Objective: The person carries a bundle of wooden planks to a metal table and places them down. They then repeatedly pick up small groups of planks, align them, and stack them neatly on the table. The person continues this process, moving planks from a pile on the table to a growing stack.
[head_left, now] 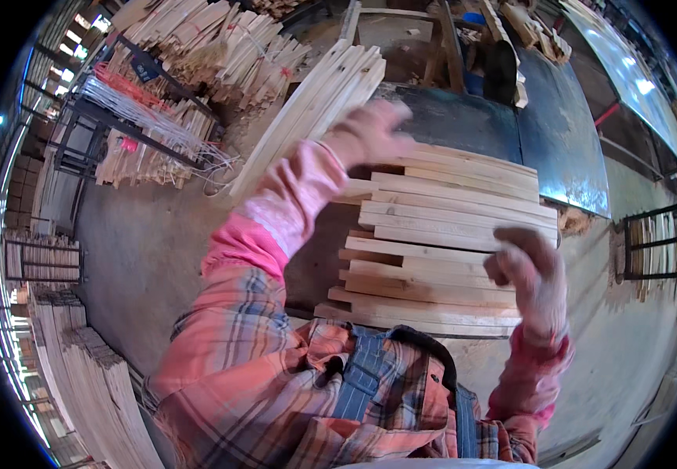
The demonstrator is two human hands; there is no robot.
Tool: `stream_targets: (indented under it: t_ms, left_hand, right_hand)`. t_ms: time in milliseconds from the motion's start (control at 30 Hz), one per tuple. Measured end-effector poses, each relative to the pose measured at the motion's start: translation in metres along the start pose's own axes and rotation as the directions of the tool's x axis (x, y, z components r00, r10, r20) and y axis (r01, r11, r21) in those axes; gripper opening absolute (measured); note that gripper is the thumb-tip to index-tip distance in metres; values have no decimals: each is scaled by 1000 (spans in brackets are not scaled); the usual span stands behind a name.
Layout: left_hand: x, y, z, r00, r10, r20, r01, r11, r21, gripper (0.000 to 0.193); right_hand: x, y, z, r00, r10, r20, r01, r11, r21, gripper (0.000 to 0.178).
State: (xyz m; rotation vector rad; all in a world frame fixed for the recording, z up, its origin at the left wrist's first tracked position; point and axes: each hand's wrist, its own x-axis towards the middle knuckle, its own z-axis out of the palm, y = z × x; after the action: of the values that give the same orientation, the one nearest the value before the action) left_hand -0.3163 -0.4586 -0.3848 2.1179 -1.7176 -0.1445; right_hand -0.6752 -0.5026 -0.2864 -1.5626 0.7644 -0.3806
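A stack of pale wooden boards [448, 227] lies crosswise in front of me, its left ends uneven. My left hand [371, 131] is over the far left corner of the stack, blurred, with its fingers apart and nothing seen in them. Near the right ends of the boards is my right hand [532, 275], its fingers bent but apart, holding nothing that I can see. Whether either hand touches the wood cannot be made out. Pink cuffs cover both forearms.
Long pale boards [315, 109] lie slanting beyond my left arm. A dark metal tabletop [455, 117] stands behind the stack. Bundled wood strips [198, 47] fill the far left, beside a black rack with white straps [143, 113]. More stacked timber [96, 375] stands at the lower left.
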Motion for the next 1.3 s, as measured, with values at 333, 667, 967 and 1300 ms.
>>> stream_targets:
  t_ms: [333, 667, 967, 1300]
  left_hand:
    - [-27, -287, -36, 723, -672, 160, 653, 741, 158, 74]
    - [-15, -240, -16, 765, -625, 155, 641, 763, -85, 51]
    - [134, -214, -67, 994, 109, -25, -109, 994, 21, 34]
    - [278, -26, 33, 915, 181, 360, -77, 956, -283, 45]
  right_hand:
    - [294, 15, 184, 883, 152, 444, -126, 988, -89, 29]
    - [361, 90, 235, 729, -224, 647, 685, 246, -686, 24]
    - [322, -6, 149, 892, -279, 355, 422, 234, -876, 30]
    - [269, 42, 13, 984, -163, -75, -2, 409, -912, 37]
